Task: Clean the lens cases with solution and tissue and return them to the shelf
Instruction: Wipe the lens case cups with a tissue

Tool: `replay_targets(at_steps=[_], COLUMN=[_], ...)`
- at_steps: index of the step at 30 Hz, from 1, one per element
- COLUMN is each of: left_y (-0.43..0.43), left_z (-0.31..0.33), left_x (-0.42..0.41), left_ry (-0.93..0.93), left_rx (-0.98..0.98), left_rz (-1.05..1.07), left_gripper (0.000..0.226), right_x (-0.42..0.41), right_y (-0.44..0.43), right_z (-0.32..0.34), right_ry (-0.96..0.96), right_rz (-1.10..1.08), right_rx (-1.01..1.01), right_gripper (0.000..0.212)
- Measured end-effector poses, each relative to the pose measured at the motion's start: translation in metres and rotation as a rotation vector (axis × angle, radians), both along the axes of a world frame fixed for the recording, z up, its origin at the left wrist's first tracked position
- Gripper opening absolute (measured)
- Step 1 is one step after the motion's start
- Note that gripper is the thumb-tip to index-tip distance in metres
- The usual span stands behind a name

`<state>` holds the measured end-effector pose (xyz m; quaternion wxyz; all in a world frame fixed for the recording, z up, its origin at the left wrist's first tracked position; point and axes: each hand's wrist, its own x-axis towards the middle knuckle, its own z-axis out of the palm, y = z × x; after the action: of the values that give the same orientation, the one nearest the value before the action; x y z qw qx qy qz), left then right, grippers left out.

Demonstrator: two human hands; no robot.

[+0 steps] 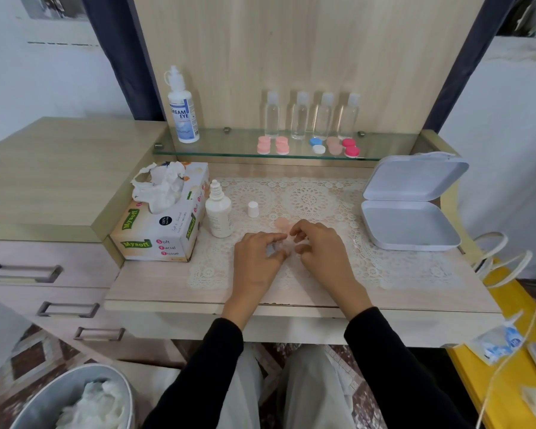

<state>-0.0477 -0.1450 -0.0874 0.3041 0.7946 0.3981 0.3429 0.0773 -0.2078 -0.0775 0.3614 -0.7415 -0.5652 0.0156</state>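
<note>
So from the head cam, looking down at the desk: both hands are together at about 6 o'clock of the lace mat [310, 196], working on a pale pink lens case [281, 225] that lies on the mat right between the fingertips. The left hand [257, 258] has its fingers curled in, with what looks like a small clear piece pinched at the tips, but honestly it's blurry, so I can't tell whether it's really gripping anything. The right hand [319, 246] is in a loose claw, thumb and forefinger half closed just beside the case; again I can't tell if they're actually holding it. My guess is this case is mid-clean, with the lids coming off or going back on. At 10 o'clock from the hands the small solution bottle [218, 212] stands uncapped, its white cap [253, 209] parked upright just beside it, probably so it's quick to squirt again. The tissue box [164, 221] sits touching the bottle's left side, sheet pulled up and ready. At 12 o'clock the glass shelf [229, 151] holds the other cases [307, 146] in a row (pink, blue/white, beige, red) in front of four clear bottles [313, 114], with the big solution bottle [182, 106] at the left end. An open white box [410, 224] sits at 2 o'clock, empty. A bin with used tissue [87, 400] is down at 8 o'clock, handy for tossing.
</note>
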Motion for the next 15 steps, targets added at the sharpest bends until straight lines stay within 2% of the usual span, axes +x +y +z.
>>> replay_targets(at_steps=[4,11,15], left_y=[0.000,0.000,0.000], left_z=[0.000,0.000,0.000], left_x=[0.001,0.001,0.001], left_ry=[-0.004,-0.022,-0.025], left_rx=[-0.014,-0.022,-0.019], left_rz=[0.004,0.009,0.008], left_gripper=[0.029,0.028,0.028], right_x=[0.003,0.007,0.005], right_y=[0.004,0.000,-0.003], right_z=[0.006,-0.001,-0.008], right_ry=[0.230,0.616,0.717], right_rz=[0.071,0.022,0.011], right_rx=[0.058,0.136,0.204], right_gripper=[0.030,0.021,0.023])
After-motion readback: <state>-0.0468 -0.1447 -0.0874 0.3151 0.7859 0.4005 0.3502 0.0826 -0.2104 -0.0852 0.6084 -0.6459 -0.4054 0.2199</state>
